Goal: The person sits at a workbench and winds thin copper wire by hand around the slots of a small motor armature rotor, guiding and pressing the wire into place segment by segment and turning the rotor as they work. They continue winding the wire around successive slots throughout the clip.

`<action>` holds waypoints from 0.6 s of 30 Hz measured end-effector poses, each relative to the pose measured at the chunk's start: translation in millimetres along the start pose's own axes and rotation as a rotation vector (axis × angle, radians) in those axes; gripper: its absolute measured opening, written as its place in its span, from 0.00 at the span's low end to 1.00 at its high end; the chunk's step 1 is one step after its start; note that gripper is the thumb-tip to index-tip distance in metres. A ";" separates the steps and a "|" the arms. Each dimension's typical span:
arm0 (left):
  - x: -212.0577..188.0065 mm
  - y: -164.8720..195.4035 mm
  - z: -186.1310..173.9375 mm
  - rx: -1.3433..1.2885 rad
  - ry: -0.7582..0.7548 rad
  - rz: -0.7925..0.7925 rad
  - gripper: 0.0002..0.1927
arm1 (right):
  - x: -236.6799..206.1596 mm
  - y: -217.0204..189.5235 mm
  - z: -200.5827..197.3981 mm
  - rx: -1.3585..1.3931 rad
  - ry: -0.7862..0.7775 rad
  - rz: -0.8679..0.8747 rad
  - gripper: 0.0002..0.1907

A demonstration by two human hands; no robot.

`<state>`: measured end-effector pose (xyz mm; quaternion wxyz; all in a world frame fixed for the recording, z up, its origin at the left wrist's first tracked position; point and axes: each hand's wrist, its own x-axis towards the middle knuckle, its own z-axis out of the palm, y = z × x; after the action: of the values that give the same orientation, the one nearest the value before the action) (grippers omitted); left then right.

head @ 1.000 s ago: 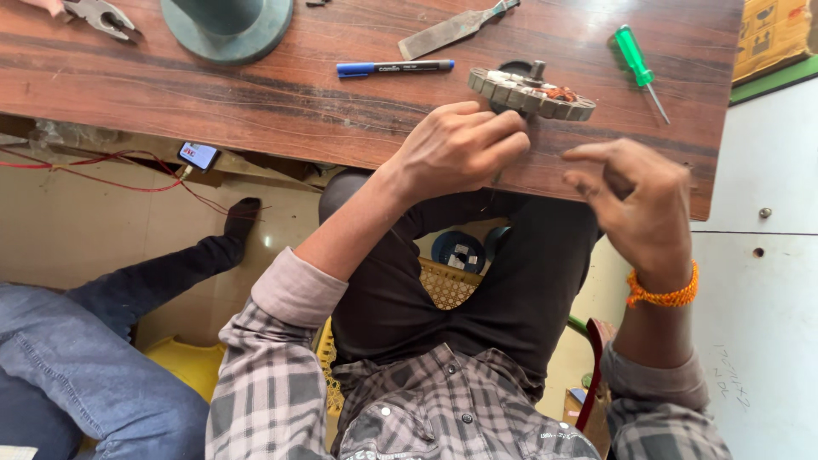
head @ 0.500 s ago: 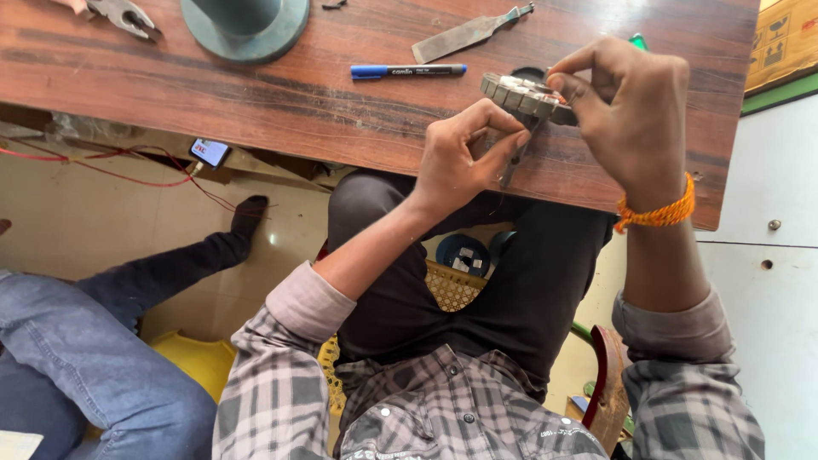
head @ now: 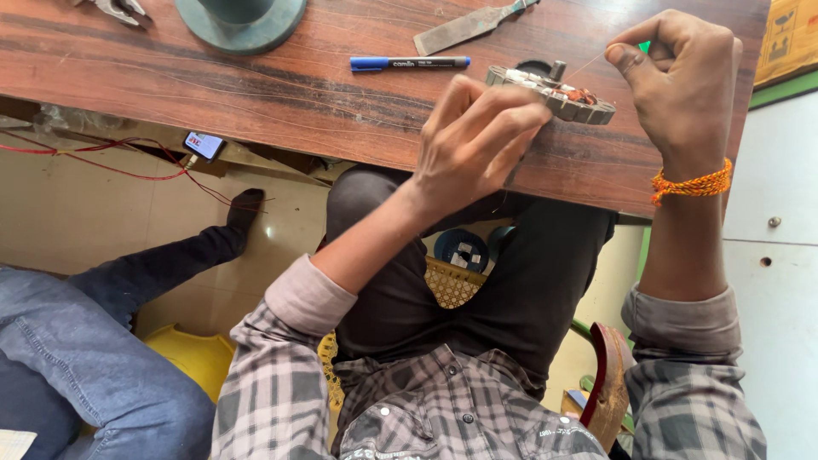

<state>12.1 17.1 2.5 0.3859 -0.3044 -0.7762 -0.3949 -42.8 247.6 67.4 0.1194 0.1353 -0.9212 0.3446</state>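
Round metal motor part [head: 554, 92] sits on table [head: 298, 94] edge. Left hand [head: 477, 140] fingers curl against part. Right hand [head: 682, 72] fingers pinch thin wire [head: 588, 65]. Blue pen [head: 409, 62] nearby.

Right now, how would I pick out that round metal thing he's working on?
Look at the wooden table, along its near edge on the right. Between the left hand and right hand lies the toothed ring, grey with copper windings inside. Unlike the pen and flat blade nearby, it is round.
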 end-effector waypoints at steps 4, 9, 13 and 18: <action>22.2 -25.3 -1.0 0.011 -0.165 0.227 0.35 | -12.2 -0.8 -10.0 0.092 0.014 0.089 0.04; 30.8 -46.7 4.6 -0.199 -0.353 0.158 0.41 | -29.0 -22.9 -39.2 0.216 -0.006 0.127 0.03; 27.0 -52.7 5.8 -0.271 -0.359 0.116 0.43 | -42.8 -42.6 -51.3 0.239 -0.049 0.105 0.04; 25.2 -55.4 7.4 -0.293 -0.385 0.079 0.40 | -58.4 -64.5 -44.7 0.210 -0.177 0.093 0.04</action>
<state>-46.7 -0.2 -0.2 0.1977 -0.4569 -0.7573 -0.4227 38.9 240.4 120.8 0.0068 0.1343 -0.8923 0.4310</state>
